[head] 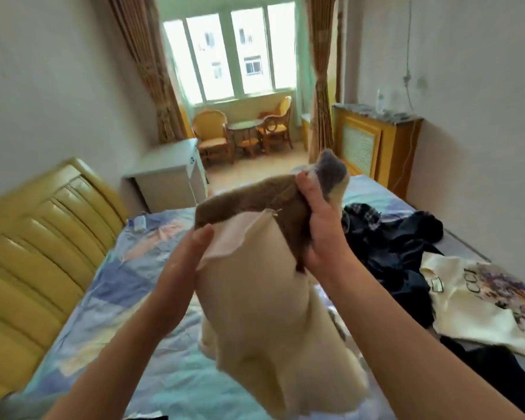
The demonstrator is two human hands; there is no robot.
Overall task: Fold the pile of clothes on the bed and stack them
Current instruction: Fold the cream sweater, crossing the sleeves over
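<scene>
A cream garment [264,304] with a brown band along its top hangs in the air at the centre of the frame, held up above the bed [152,359]. Its cream body drops down from the two hands toward the lower middle of the frame, the lower edge blurred. A grey and cream part sticks up above the right hand, just right of centre.

The left hand [188,262] is at the garment's left top corner, thumb over the front where the brown band meets a paler cream flap, clamped on the cloth there. The right hand [319,219] is at the right end of the brown band, fingers curled round a bunched fold of it, thumb toward the top. Both forearms reach up from the bottom corners of the frame, the garment between them.

To the right of the garment, on the bed, lies a pile of dark clothes [400,247], and in front of it, at the right edge, a white T-shirt [479,304] with a coloured print, lying spread out. The bed sheet is patterned in blue, pink and green. A yellow headboard [40,237] fills the left of the frame. Behind it, centre left, stands a pale cabinet [167,174]. At upper centre is a window [231,53] with curtains, chairs and a small round surface below it.
</scene>
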